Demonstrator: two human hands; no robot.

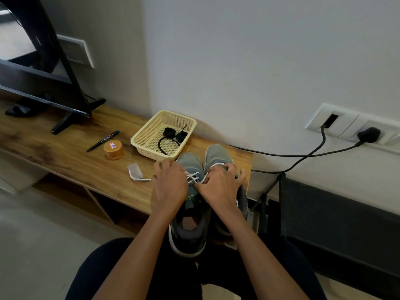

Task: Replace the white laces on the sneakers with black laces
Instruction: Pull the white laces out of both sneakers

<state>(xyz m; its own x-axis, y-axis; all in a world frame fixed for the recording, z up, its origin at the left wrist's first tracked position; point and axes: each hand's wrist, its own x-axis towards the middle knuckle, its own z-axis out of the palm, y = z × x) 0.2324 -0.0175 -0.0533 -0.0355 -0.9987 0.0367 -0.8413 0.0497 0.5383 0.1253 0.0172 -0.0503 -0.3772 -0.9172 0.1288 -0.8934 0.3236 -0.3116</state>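
white laces (193, 178) on sneakers (191, 163), pinched by left hand (171, 184) and right hand (220, 186).

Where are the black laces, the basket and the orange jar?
black laces (169, 132): head view, the coiled bundle.
basket (151, 153): head view, its near wall.
orange jar (112, 146): head view, its lid.

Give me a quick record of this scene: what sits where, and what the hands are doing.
Sneakers: grey pair, toes toward the wall, on the table edge
White lace: threaded in the left sneaker
Black laces: in the basket
Left hand: on the left sneaker, grip hidden
Right hand: seems to pinch the white lace
Nearby: pen, orange jar
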